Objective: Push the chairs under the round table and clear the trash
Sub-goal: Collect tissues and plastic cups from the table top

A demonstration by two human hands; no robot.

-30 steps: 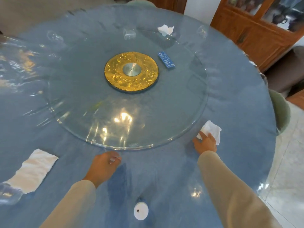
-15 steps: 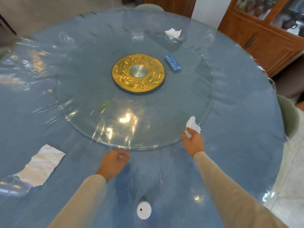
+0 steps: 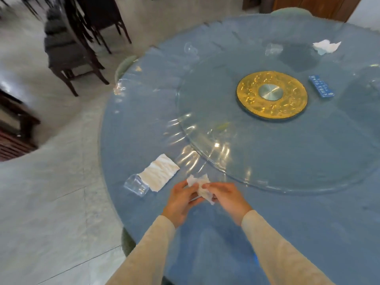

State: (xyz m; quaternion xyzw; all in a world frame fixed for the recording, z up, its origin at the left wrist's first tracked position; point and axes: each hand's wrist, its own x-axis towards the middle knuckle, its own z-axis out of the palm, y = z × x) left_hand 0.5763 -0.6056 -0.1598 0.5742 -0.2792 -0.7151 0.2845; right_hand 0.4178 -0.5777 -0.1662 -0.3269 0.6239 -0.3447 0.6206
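Over the near edge of the round blue table (image 3: 308, 212), my left hand (image 3: 181, 199) and my right hand (image 3: 228, 197) both grip a crumpled white tissue (image 3: 200, 187) between them. A flat white napkin (image 3: 159, 174) lies on the table just left of my hands, touching a clear plastic cup (image 3: 136, 185) that lies on its side. Another crumpled tissue (image 3: 326, 46) sits at the far side. Green chair backs (image 3: 125, 65) show at the table's left rim, at the far rim (image 3: 290, 12) and below the near edge (image 3: 127, 241).
A glass turntable (image 3: 277, 161) with a gold centre disc (image 3: 271, 95) covers the middle of the table. A blue card (image 3: 321, 86) lies on it. Clear cups (image 3: 190, 48) stand at the far side. Dark wooden chairs (image 3: 70, 48) stand on the pale floor to the left.
My right hand lifted the tissue off the table's right side and carried it left to meet my left hand. My view swung left, bringing the floor and dark chairs into sight.
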